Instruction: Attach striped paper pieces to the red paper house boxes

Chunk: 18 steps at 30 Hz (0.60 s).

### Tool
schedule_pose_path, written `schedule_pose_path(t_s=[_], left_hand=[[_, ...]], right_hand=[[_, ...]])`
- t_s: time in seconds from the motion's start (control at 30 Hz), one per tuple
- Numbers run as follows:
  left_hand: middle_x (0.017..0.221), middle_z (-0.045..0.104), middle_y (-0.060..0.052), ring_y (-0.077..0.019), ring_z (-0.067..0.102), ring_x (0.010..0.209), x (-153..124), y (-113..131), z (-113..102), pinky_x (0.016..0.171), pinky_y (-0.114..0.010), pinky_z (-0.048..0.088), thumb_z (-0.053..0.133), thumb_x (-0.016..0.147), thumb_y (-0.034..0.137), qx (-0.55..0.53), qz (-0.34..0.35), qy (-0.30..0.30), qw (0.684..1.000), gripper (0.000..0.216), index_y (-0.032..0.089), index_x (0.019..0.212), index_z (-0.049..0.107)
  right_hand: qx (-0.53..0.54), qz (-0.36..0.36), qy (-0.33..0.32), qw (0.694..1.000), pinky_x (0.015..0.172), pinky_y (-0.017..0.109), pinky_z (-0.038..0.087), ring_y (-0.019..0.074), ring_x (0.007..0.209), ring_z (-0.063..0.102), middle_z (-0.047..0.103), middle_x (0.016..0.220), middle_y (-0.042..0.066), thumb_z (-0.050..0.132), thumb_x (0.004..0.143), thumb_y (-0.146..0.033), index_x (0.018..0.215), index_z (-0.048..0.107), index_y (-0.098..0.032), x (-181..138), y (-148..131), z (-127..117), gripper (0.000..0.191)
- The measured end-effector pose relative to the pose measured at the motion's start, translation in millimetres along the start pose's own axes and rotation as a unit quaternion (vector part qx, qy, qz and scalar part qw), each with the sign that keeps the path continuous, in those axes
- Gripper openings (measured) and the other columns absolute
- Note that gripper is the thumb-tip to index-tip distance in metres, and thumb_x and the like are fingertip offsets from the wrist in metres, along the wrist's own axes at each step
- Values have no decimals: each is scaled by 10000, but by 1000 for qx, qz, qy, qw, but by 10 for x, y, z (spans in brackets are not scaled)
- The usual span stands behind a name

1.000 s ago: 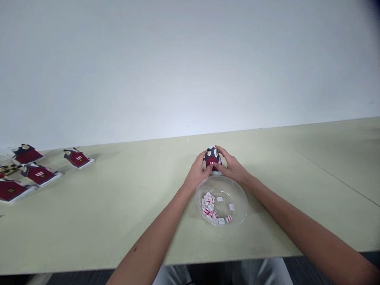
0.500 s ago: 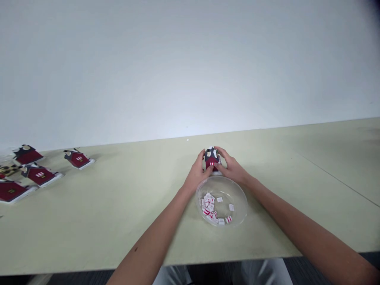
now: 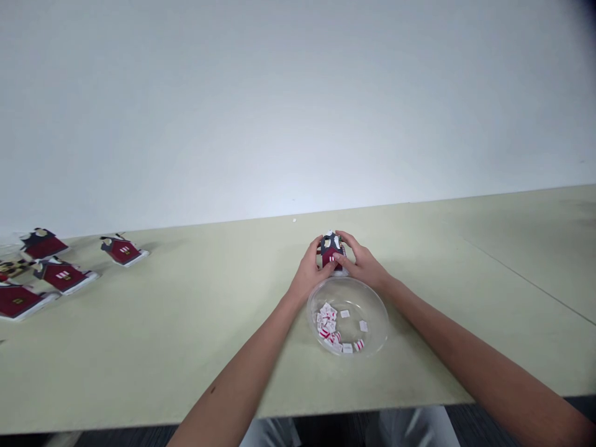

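Observation:
My left hand [image 3: 308, 268] and my right hand [image 3: 361, 261] cup a small dark red paper house model [image 3: 330, 251] from both sides, just beyond the bowl's far rim. Its dark roof and white details show between my fingers, and its lower part is hidden. Below my hands stands a clear glass bowl [image 3: 348, 316] holding a heap of small white and red paper pieces [image 3: 326, 323], with several loose ones apart from the heap.
Several finished-looking red paper houses [image 3: 63, 276] on white bases lie at the far left of the pale green table [image 3: 186, 347]. A white wall rises behind the table. A seam line crosses the table at right.
The house sits slightly lower and closer to the bowl, and my fingers have shifted on it. The camera view has dipped a little.

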<state>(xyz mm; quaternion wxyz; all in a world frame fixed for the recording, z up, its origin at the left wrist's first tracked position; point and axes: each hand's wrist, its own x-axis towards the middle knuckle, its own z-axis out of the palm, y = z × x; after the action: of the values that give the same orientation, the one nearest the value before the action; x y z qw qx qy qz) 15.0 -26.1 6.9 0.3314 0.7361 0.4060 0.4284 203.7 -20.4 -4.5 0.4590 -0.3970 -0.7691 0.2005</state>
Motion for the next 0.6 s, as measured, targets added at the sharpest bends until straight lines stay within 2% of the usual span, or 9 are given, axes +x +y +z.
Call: schedule_pose_path(t_s=[0.33,0.6], left_hand=[[1449,506,-126,-264,531,1256,-4,23,1,966,-371,494,649,877,366,-5,12,-3,1000,648,224,1450,382],[1465,487,-129,-269,537,1244,16,-10,0,937,-366,506,664,862,361,1,13,-2,1000,662,218,1446,387]], right_hand=[[19,6,29,999,1099,442,426,268,1302,535,566,1421,83,431,988,-544,1425,467,-267,18,3,-7,520],[23,19,74,997,1065,441,454,256,1184,603,642,1303,75,422,992,-529,1290,583,-255,52,71,-4,436]])
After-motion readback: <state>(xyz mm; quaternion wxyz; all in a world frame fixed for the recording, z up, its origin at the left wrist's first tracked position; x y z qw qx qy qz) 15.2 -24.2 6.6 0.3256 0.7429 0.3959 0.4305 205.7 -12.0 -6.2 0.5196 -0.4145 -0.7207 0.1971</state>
